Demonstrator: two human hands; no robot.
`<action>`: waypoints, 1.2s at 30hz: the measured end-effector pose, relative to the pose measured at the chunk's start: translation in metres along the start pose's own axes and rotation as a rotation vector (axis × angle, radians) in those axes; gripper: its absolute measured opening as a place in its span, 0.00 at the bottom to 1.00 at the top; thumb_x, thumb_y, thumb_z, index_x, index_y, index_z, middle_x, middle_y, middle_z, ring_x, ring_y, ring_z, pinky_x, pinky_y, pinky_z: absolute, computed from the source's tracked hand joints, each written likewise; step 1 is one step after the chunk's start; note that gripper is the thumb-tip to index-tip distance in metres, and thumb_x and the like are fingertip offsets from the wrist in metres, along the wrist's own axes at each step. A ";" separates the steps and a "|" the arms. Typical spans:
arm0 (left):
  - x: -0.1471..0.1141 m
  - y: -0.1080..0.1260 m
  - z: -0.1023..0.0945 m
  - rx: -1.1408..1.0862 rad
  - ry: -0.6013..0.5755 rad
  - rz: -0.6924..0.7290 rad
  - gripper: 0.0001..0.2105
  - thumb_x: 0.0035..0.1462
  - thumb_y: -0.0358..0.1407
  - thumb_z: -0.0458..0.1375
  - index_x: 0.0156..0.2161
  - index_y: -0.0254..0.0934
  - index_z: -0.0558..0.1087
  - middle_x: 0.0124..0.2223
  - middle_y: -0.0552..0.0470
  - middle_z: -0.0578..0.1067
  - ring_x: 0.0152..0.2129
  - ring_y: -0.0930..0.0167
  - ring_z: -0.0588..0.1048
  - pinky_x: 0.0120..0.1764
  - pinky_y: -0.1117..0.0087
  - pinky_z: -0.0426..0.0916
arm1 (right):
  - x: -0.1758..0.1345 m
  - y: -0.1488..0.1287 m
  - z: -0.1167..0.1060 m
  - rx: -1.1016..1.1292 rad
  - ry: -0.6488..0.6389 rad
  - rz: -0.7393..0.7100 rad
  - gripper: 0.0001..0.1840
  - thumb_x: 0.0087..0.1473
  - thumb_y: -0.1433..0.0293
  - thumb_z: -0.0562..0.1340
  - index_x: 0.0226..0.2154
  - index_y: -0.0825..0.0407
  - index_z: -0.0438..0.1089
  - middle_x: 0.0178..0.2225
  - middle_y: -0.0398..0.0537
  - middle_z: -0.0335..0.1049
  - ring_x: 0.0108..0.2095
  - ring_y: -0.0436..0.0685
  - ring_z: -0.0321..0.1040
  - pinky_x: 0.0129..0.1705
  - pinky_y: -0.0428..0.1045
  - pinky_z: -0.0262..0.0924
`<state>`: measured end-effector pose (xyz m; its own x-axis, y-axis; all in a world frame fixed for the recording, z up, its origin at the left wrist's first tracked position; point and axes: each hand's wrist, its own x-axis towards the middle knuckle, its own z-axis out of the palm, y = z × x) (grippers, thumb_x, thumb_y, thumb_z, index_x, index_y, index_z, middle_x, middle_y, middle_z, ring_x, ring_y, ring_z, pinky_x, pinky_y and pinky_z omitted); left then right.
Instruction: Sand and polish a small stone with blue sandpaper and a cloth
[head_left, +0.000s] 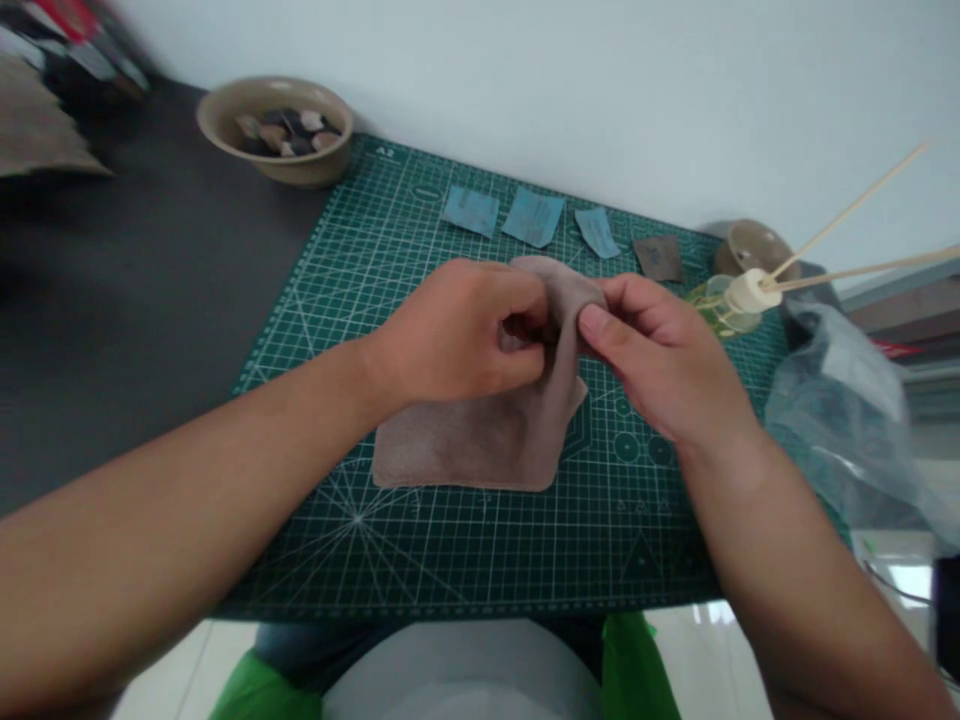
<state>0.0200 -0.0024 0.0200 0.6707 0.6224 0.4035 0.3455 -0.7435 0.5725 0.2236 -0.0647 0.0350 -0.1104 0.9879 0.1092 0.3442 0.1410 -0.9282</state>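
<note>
A pinkish-brown leather piece point(465, 446) with rounded corners lies partly on the green cutting mat point(450, 555), its right part lifted and folded over between my hands. My left hand point(465, 330) is closed on the raised fold, thumb and forefinger curled in against the leather. On the other side, my right hand point(652, 350) pinches the upper right edge between thumb and fingers. The fingertips of my left hand are partly hidden by the fold. Whether the leather is one layer or several, I cannot tell.
Small blue sheets point(533, 217) and a brown square point(658, 259) lie along the mat's back edge. A bowl of stones point(277, 165) stands back left. At right are a reed diffuser point(752, 292), a small bowl point(757, 243) and a clear plastic bag point(840, 400). A wall point(600, 90) rises behind.
</note>
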 end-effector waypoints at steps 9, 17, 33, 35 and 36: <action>-0.002 -0.003 0.005 0.048 0.066 0.228 0.17 0.54 0.31 0.56 0.25 0.42 0.50 0.24 0.55 0.63 0.23 0.69 0.63 0.32 0.63 0.59 | -0.003 0.004 0.023 0.097 0.108 0.057 0.19 0.49 0.56 0.77 0.28 0.47 0.70 0.23 0.38 0.69 0.23 0.50 0.61 0.23 0.47 0.53; 0.000 0.011 0.000 0.098 -0.051 0.159 0.14 0.56 0.33 0.54 0.23 0.42 0.54 0.23 0.52 0.65 0.24 0.67 0.66 0.35 0.63 0.63 | -0.007 0.019 0.017 0.358 0.039 0.109 0.21 0.46 0.55 0.78 0.28 0.47 0.69 0.22 0.37 0.66 0.20 0.48 0.55 0.20 0.46 0.49; -0.007 0.004 -0.002 -0.225 0.279 0.357 0.07 0.55 0.27 0.65 0.36 0.41 0.72 0.36 0.50 0.79 0.35 0.69 0.79 0.39 0.64 0.76 | -0.010 0.013 0.025 0.413 0.173 0.075 0.25 0.52 0.52 0.73 0.29 0.44 0.59 0.25 0.37 0.62 0.23 0.51 0.58 0.24 0.48 0.58; -0.007 0.003 -0.002 -0.214 0.270 0.377 0.07 0.55 0.28 0.65 0.36 0.41 0.73 0.35 0.51 0.79 0.35 0.69 0.78 0.38 0.64 0.75 | -0.011 0.013 0.025 0.408 0.161 0.086 0.24 0.53 0.49 0.71 0.30 0.44 0.59 0.26 0.38 0.63 0.24 0.52 0.59 0.25 0.49 0.59; -0.006 0.002 -0.002 -0.197 0.254 0.383 0.07 0.55 0.28 0.64 0.36 0.41 0.73 0.34 0.50 0.79 0.34 0.68 0.78 0.38 0.64 0.75 | -0.012 0.014 0.024 0.407 0.145 0.084 0.24 0.53 0.48 0.71 0.31 0.44 0.60 0.27 0.38 0.64 0.25 0.52 0.60 0.26 0.49 0.59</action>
<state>0.0152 -0.0078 0.0202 0.5358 0.3714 0.7582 -0.0418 -0.8853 0.4632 0.2071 -0.0757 0.0126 0.0441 0.9978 0.0494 -0.0523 0.0517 -0.9973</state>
